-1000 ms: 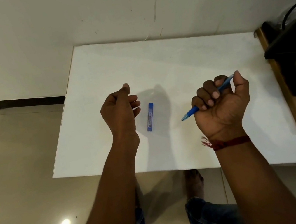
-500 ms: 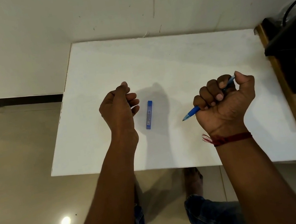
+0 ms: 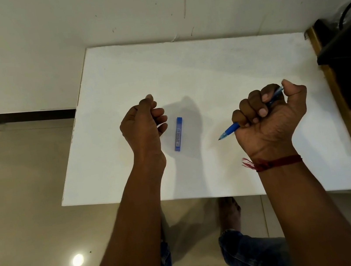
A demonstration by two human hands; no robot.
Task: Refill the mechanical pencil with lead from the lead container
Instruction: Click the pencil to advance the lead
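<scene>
While the right hand [image 3: 268, 118] grips the mechanical pencil [image 3: 230, 130] in a closed fist, its four fingers wrapped over the blue barrel and the thumb standing up beside the pencil's top end, the writing tip pokes out below the little finger and points down and to the left. Whether that tip touches the white table [image 3: 206, 70] cannot be told from this view. The lead container [image 3: 178, 134], a slim blue case with a pale label, lies flat on the table between the two hands, nearer the left one, its long side running roughly away from the person. Neither hand touches it, and whether its cap is on is too small to make out. The left hand [image 3: 142, 124] hangs over the table just left of the container, its fingers curled in toward the palm and the thumb laid along the top, with nothing showing inside it. A red thread [image 3: 276, 163] with a frayed tail circles the right wrist. The table's far edge meets a pale wall [image 3: 149, 5], and a dark piece of furniture [image 3: 345, 48] stands at the right. Below the near edge lie a tiled floor [image 3: 16, 181], a bare foot [image 3: 228, 214] and denim-clad legs [image 3: 246, 250].
</scene>
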